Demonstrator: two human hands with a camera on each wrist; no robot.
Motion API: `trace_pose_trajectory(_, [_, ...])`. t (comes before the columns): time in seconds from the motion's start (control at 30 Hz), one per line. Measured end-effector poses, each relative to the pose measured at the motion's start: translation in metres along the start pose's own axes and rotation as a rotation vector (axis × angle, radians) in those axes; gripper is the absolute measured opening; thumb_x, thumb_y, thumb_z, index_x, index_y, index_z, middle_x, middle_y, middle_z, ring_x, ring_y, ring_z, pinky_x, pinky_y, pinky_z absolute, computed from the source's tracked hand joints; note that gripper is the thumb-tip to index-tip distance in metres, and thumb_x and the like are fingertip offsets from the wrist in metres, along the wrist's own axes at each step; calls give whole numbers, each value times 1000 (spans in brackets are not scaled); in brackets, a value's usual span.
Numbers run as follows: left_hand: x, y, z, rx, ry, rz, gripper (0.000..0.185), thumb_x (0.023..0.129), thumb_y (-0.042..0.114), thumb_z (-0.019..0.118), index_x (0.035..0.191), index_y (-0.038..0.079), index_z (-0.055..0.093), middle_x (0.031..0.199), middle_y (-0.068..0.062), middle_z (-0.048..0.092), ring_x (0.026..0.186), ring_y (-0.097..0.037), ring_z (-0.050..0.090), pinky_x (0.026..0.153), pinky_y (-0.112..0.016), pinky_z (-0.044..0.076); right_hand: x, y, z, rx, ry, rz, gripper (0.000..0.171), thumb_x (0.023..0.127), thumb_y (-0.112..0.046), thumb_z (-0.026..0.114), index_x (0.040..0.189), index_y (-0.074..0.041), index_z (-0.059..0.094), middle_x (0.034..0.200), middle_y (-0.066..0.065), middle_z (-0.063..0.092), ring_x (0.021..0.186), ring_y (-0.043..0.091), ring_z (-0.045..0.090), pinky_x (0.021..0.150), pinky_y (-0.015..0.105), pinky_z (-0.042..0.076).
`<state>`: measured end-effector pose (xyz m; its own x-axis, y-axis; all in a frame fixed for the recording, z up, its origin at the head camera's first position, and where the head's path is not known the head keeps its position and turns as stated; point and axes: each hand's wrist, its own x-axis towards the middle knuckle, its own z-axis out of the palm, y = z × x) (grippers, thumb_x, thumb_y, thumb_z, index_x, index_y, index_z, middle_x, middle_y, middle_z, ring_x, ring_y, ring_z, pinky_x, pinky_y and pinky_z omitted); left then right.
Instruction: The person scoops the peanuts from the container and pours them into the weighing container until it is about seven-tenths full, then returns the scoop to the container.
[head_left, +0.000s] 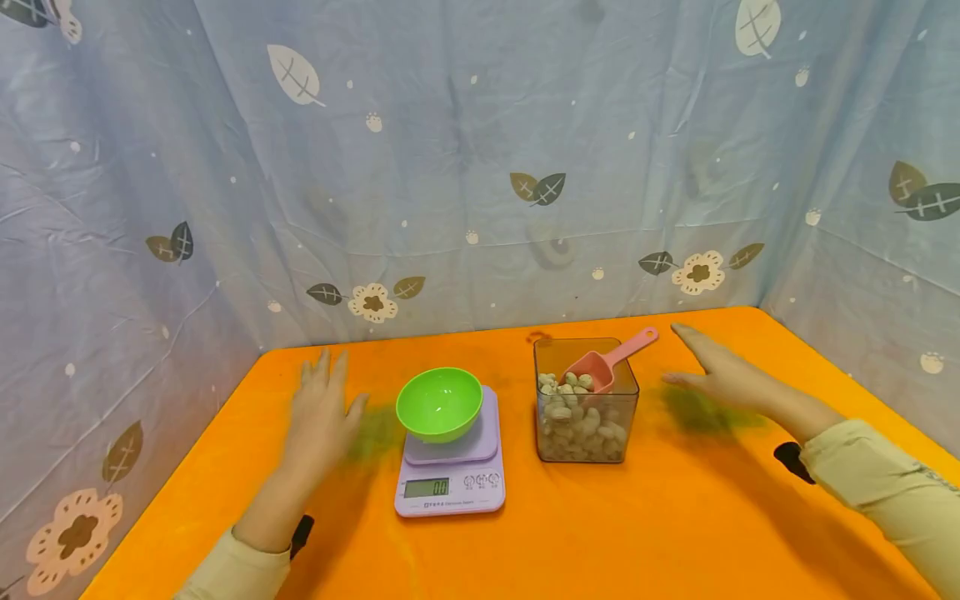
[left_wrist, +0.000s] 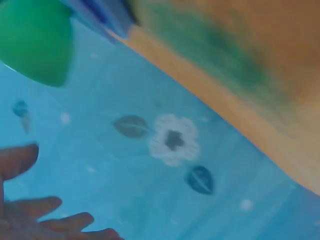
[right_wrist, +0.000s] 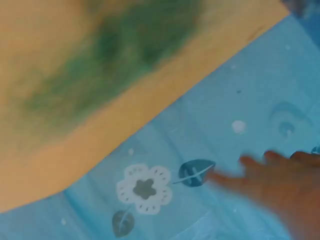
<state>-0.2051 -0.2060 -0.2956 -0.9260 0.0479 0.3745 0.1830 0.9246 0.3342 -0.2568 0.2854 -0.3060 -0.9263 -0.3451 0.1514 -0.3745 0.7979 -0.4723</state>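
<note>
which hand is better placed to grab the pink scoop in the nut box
Right, most likely. The right hand hovers open just beside the clear box, close to the pink scoop handle that sticks out toward it. The left hand is across the scale and green bowl.

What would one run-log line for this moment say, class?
left hand: open, beside scale | right hand: open, near scoop | green bowl: on scale | clear box: holds peanuts and scoop
</note>
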Motion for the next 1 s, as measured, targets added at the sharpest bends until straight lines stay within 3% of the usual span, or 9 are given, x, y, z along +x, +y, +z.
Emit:
trace_pose_trajectory(0.2, [2, 42, 6, -209, 32, 85, 56, 99, 12, 53, 148, -5, 33, 154, -24, 27, 140, -42, 26, 113, -57, 24, -1, -19, -6, 415, -76, -45, 69, 103, -19, 50, 151, 10, 11, 149, 36, 23, 130, 51, 35, 97, 58, 44])
trace_pose_trajectory(0.4, [5, 77, 18, -320, -23, 169, 55, 98, 16, 57, 147, -1, 37, 152, -19, 35, 139, -36, 33, 112, -53, 28, 8, -35, -5, 610, -44, 51, 67, 101, -18, 53, 151, 9, 17, 139, 32, 41, 108, 13, 58, 85, 30, 55])
trace_pose_trajectory(0.47, [7, 86, 23, -347, -49, 175, 55, 98, 16, 58, 146, -1, 38, 151, -19, 37, 138, -36, 34, 113, -52, 28, 11, -39, -3, 647, -25, 72, 65, 100, -16, 55, 149, 12, 22, 127, 22, 53, 98, 4, 58, 82, 27, 54])
trace_pose_trajectory(0.53, [9, 95, 26, -384, -81, 178, 55, 98, 16, 58, 146, -2, 39, 148, -20, 40, 136, -36, 38, 111, -51, 31, 12, -44, -3, 672, -4, 78, 61, 100, -13, 56, 146, 14, 27, 114, 9, 59, 92, 6, 60, 79, 26, 54])
trace_pose_trajectory(0.63, [14, 109, 32, -449, -190, 153, 57, 99, 20, 56, 148, -2, 34, 148, -21, 40, 130, -36, 45, 109, -51, 36, 14, -52, -4, 696, 25, 63, 53, 99, -11, 57, 139, 17, 36, 98, -2, 62, 86, 9, 60, 75, 25, 54])
trace_pose_trajectory(0.8, [27, 134, 45, -546, -439, 61, 64, 102, 28, 51, 153, 2, 23, 152, -19, 35, 130, -36, 46, 106, -50, 40, 19, -66, -4, 721, -3, 22, 43, 98, -8, 57, 129, 19, 43, 92, 2, 64, 82, 12, 62, 74, 27, 55])
trace_pose_trajectory(0.9, [36, 147, 56, -569, -505, 22, 63, 103, 30, 49, 153, 1, 23, 151, -20, 35, 130, -36, 46, 107, -49, 38, 23, -75, -3, 736, -57, 22, 39, 98, -5, 56, 126, 19, 44, 95, 6, 66, 85, 14, 65, 77, 30, 57])
trace_pose_trajectory(1.0, [44, 157, 66, -689, -545, -33, 60, 104, 24, 48, 152, -1, 24, 151, -24, 33, 131, -38, 44, 103, -49, 43, 27, -81, -2, 732, -81, 40, 35, 98, -4, 57, 122, 18, 47, 96, 8, 66, 85, 17, 66, 79, 32, 58])
